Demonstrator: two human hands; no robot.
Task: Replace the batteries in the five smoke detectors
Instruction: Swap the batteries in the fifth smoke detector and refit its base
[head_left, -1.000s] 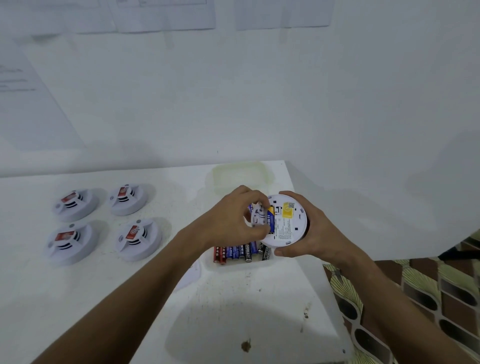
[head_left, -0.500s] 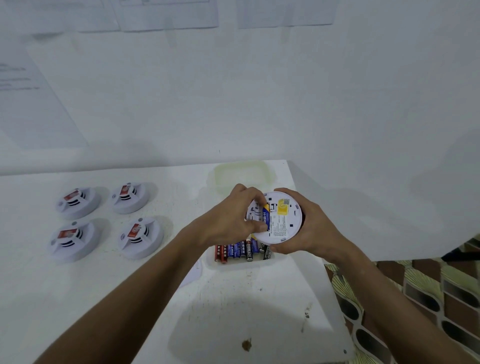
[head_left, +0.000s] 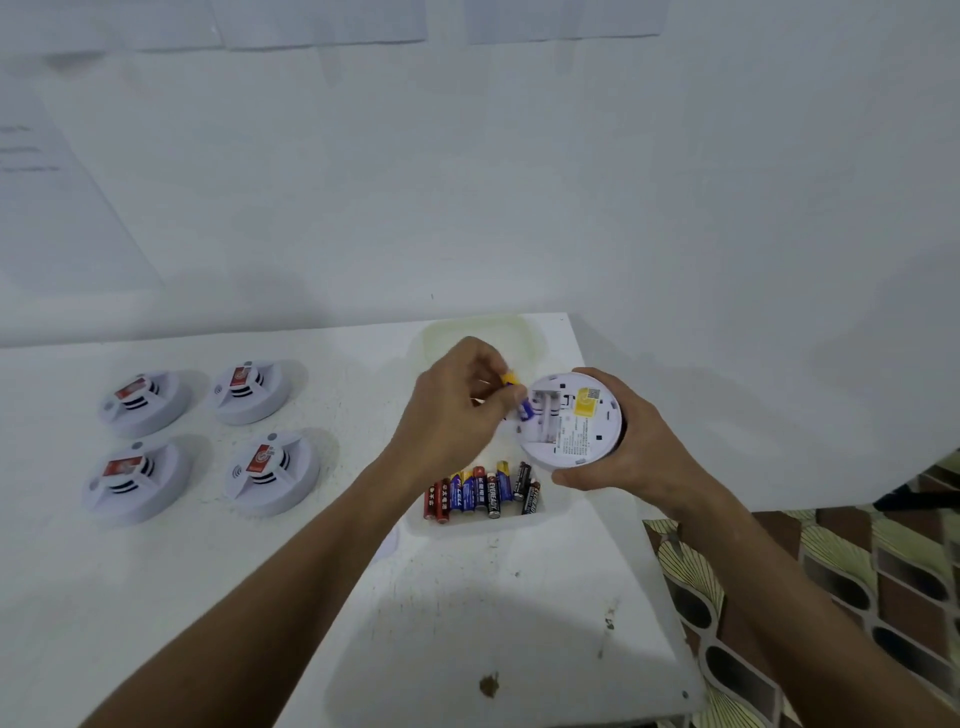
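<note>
My right hand (head_left: 631, 457) grips a white smoke detector (head_left: 574, 423) turned back side up, its battery bay uncovered and a yellow label on it. My left hand (head_left: 457, 415) pinches a blue and yellow battery (head_left: 517, 397) just left of the bay, above the tray. Several more batteries (head_left: 480, 491) lie side by side in a white tray (head_left: 467, 525) below the hands. Four other smoke detectors (head_left: 200, 441) sit face up in a square on the left of the white table.
An empty pale yellow tray (head_left: 478, 330) stands behind the hands near the wall. The table's right edge (head_left: 660, 571) runs close to my right arm, with patterned floor beyond. A brown spot (head_left: 488, 685) marks the table near the front.
My left hand has pulled a blue and yellow battery out of the detector's bay and lifted it to the left. The bay now shows empty slots.
</note>
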